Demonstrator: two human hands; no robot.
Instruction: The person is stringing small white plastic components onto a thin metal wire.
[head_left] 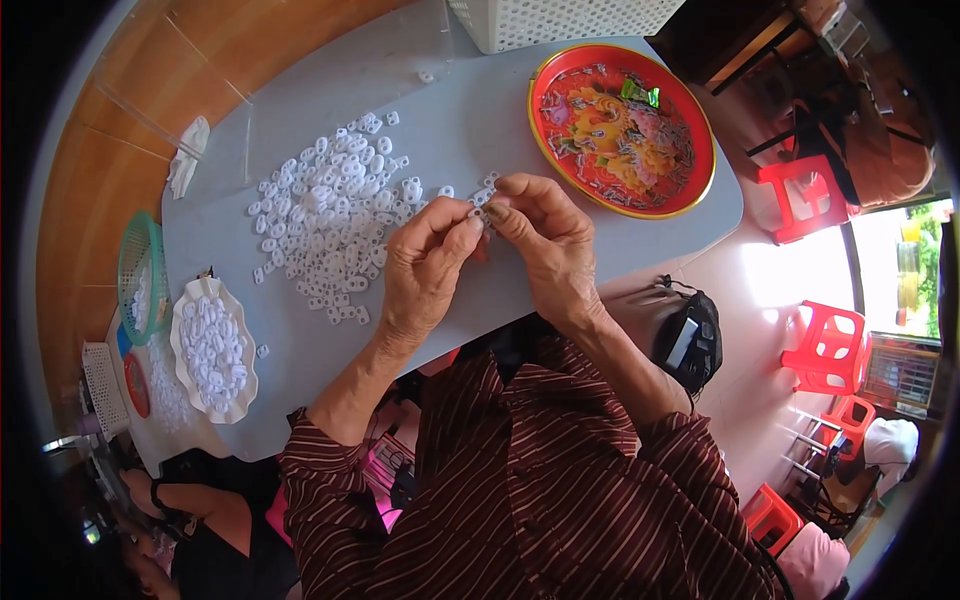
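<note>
On my left a scalloped white dish (pixel 249 385) is loaded with small piled pieces (pixel 214 350); whether those are finished or waiting I can't tell; next along the table (pixel 480 100) spreads a broad loose heap (pixel 320 197), so I judge plenty is left; just right of it my left hand (pixel 425 265) pinches one small white piece (pixel 477 214) between thumb and forefinger; my right hand (pixel 555 245) meets it there, thumb and forefinger bent close, but what they grip, if anything, I can't tell; the red tray (pixel 706 160) beyond has many slim bits (pixel 680 150) left in it.

Around me, a green basket (pixel 128 262); a crumpled white cloth (pixel 187 158); a perforated white basket (pixel 570 22) at the far edge; a green wrapper (pixel 640 95) inside the tray, perhaps a nuisance when reaching for bits; nothing seems to block me from the heap.
</note>
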